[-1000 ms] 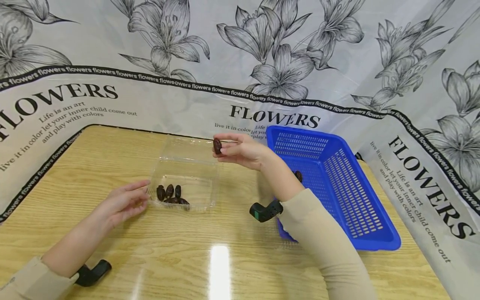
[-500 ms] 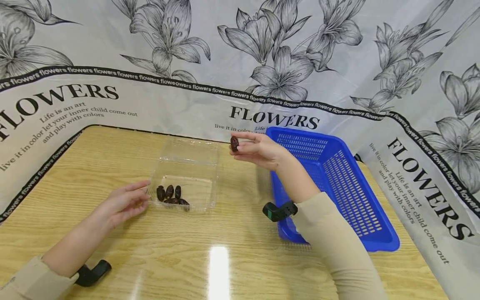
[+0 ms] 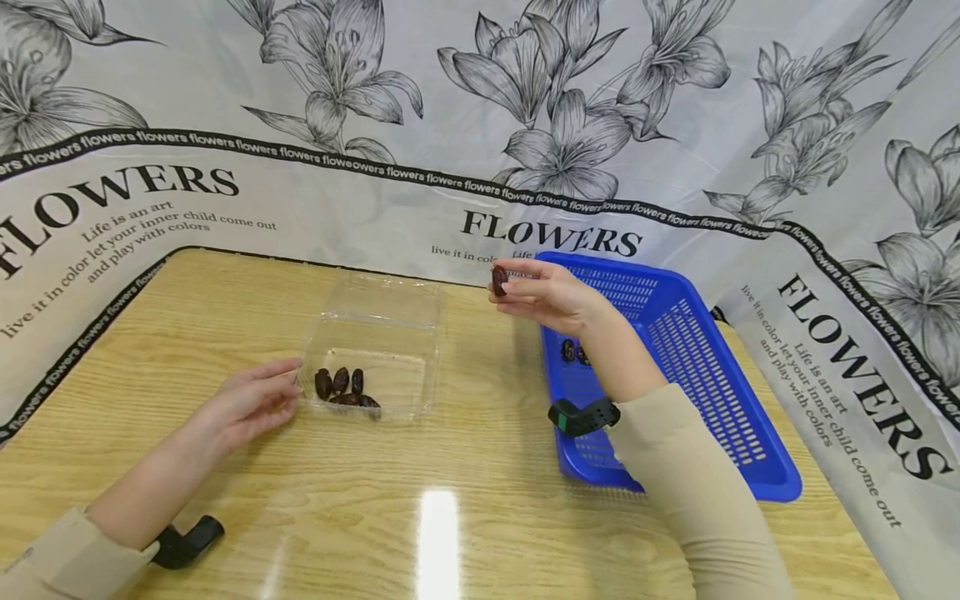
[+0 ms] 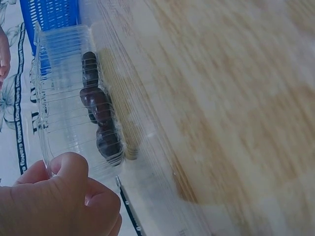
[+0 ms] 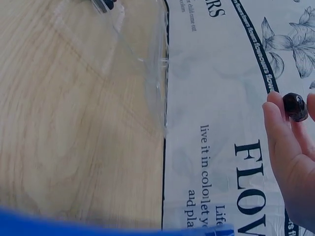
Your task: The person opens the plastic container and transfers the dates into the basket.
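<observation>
My right hand (image 3: 551,293) pinches a dark brown date (image 3: 499,282) between thumb and fingertips, raised near the back left corner of a blue plastic basket (image 3: 783,487). The right wrist view also has this date (image 5: 295,107) at its right edge. A clear plastic box (image 3: 397,375) with its lid folded back stands on the table, several dates (image 3: 341,382) gathered at its front left. With thumb and fingers, my left hand (image 3: 255,404) holds the box's left edge; the left wrist view shows this grip close up. Inside the basket lie dates (image 3: 567,350), partly hidden by my right forearm.
The wooden table (image 3: 337,500) carries both containers, with bare wood between them and in front. A white flower-printed sheet (image 3: 360,208) rises behind the table and along its sides. The basket's raised rim is beside my right forearm.
My right hand has carried the date rightward, from above the clear box's lid to beside the basket's back left corner. My left hand has stayed at the box.
</observation>
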`<state>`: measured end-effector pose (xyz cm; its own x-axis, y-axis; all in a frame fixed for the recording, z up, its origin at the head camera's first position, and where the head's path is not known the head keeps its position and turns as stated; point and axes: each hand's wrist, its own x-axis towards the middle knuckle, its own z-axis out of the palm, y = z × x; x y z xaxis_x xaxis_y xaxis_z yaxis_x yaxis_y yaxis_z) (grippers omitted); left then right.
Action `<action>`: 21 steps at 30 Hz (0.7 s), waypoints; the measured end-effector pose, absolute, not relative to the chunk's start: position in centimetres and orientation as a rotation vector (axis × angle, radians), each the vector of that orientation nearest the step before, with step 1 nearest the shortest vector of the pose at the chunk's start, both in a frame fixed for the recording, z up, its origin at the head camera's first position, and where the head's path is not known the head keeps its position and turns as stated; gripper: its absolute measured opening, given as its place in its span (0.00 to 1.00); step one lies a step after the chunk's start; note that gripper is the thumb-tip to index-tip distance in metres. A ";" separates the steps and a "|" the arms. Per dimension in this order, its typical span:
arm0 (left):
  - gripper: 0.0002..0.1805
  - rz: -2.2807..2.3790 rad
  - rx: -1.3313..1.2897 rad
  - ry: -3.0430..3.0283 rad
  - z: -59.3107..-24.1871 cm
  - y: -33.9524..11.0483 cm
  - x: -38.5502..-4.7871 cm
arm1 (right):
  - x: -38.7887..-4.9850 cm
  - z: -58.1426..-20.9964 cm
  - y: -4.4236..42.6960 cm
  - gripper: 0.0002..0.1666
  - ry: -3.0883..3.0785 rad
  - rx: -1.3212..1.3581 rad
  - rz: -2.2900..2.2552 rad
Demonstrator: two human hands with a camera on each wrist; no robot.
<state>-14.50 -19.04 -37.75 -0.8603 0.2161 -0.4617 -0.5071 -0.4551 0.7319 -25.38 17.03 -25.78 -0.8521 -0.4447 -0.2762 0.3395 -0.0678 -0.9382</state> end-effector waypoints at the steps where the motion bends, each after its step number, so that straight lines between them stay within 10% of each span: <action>1: 0.15 2.326 -0.425 1.318 -37.7 -19.1 -14.5 | -25.4 -25.7 17.3 0.33 1.695 -0.110 -1.969; 21: 0.21 2.307 -0.434 1.339 -37.5 -19.0 -14.4 | -25.6 -25.2 22.9 0.18 1.549 0.016 -2.117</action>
